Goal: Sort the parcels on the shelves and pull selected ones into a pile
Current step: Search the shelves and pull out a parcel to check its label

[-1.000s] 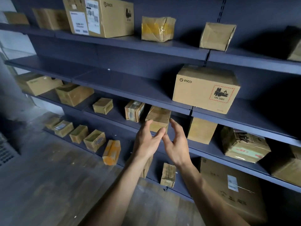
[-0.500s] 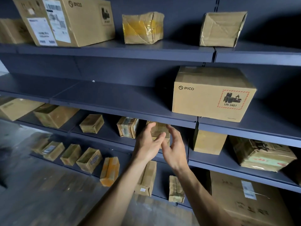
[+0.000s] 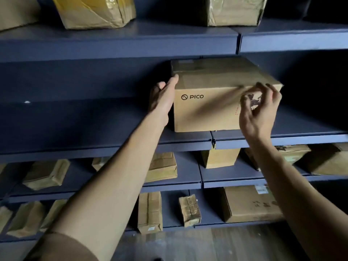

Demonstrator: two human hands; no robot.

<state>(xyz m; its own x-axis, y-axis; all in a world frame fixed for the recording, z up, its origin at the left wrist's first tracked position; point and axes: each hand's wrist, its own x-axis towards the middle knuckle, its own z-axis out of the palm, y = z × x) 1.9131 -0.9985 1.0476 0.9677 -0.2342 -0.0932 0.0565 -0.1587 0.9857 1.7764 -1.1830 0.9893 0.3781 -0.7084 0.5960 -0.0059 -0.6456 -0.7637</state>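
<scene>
Brown cardboard PICO box (image 3: 207, 113) on dark-blue shelf (image 3: 75, 129), grab step: left hand (image 3: 162, 97) flat on its side, right hand (image 3: 261, 113) curled, grip unclear; nxt likely clamp & pull.

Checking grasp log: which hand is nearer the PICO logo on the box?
Left. The left hand lies against the left side of the box, beside the logo; the right hand is before its right front corner.

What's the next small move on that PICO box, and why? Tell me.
Probably close the right hand onto the right side of the PICO box, ready to pull. The left hand lies flat against its left side; the right is blurred before the front face, grip unclear, and the box rests on the shelf.
</scene>
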